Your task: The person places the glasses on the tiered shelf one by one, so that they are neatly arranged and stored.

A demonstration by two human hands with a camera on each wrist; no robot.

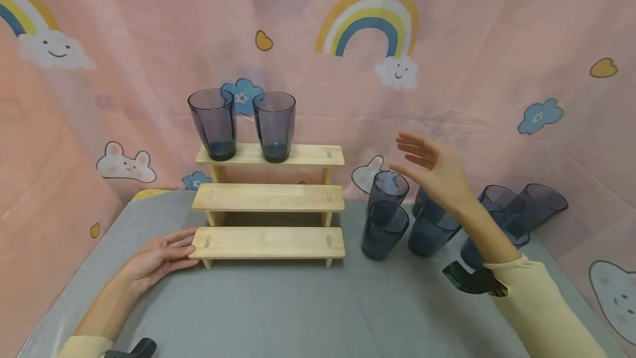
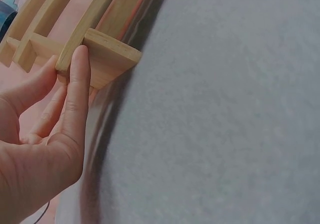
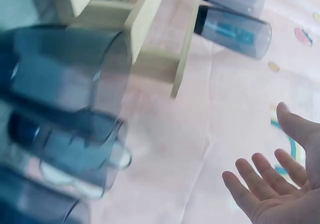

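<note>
A three-tier wooden step rack (image 1: 268, 242) stands on the grey cloth. At its left end my left hand (image 1: 156, 261) pinches the corner of the lowest board between thumb and fingers (image 2: 76, 94). Two purple-tinted drinking glasses, a left one (image 1: 213, 126) and a right one (image 1: 275, 126), stand upright on the top board, left of its middle. My right hand (image 1: 437, 173) is raised over the glasses on the right, fingers extended and spread, nothing in it. Nearest to it are a back glass (image 1: 390, 185) and a front glass (image 1: 383, 231); its forearm partly hides others.
Several more tinted glasses, one of them (image 1: 429, 231) beside the front glass, are clustered right of the rack, the rearmost (image 1: 544, 203) leaning in view. A pink printed curtain (image 1: 298, 4) hangs behind the cloth-covered table (image 1: 298, 314).
</note>
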